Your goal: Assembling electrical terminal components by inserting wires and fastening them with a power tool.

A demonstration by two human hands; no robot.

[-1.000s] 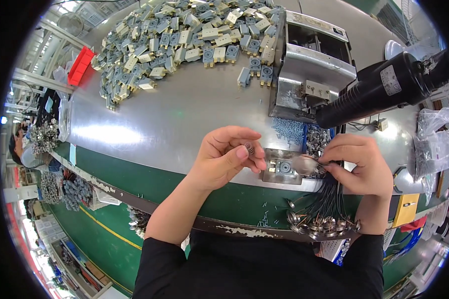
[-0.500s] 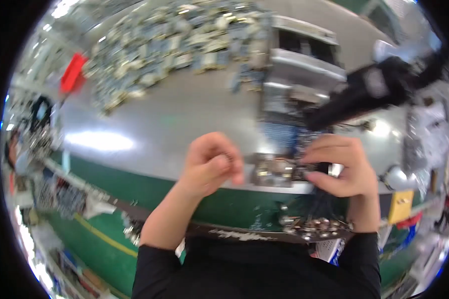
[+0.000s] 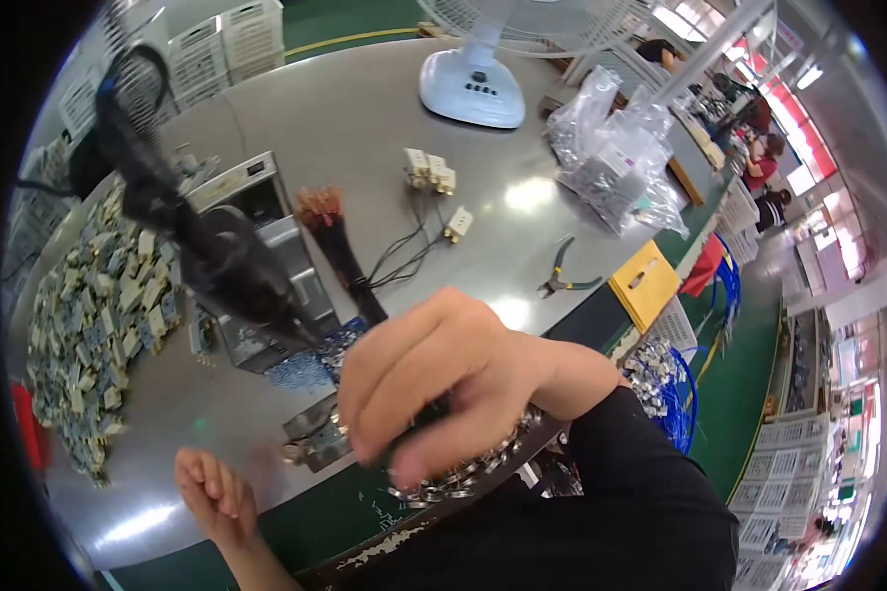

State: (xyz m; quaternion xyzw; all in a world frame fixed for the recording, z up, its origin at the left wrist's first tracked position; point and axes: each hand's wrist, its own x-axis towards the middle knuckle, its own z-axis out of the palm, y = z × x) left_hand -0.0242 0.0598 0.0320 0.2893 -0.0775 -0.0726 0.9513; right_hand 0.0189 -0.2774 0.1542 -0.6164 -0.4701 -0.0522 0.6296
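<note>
My right hand point(image 3: 443, 379) is raised over the front of the metal table point(image 3: 365, 128). Its fingers curve loosely, the thumb stands apart from them, and I see nothing held. Below it lies a heap of small shiny metal parts point(image 3: 463, 480) along the front edge, partly hidden. Beside its fingertips are a small metal fixture point(image 3: 315, 433) and a patch of tiny blue pieces point(image 3: 306, 370). My left hand point(image 3: 217, 497) is lower left over the table edge, fingers curled in; whatever they hold is hidden. Behind the right hand runs a bundle of black wires point(image 3: 335, 246) with copper-coloured ends.
A black jointed arm point(image 3: 232, 261) hangs before a metal box-shaped device point(image 3: 281, 261). Left is a large pile of grey-and-cream connectors point(image 3: 99, 335). White connectors on black wires point(image 3: 458, 225), pliers point(image 3: 559, 284), a yellow pad point(image 3: 646, 286), plastic bags point(image 3: 611, 148) and a fan point(image 3: 473, 94) lie rightward.
The view has swung to the right, bringing the fan, pliers and bags into sight. My right hand has lifted from beside the fixture; my left hand now appears farther from it.
</note>
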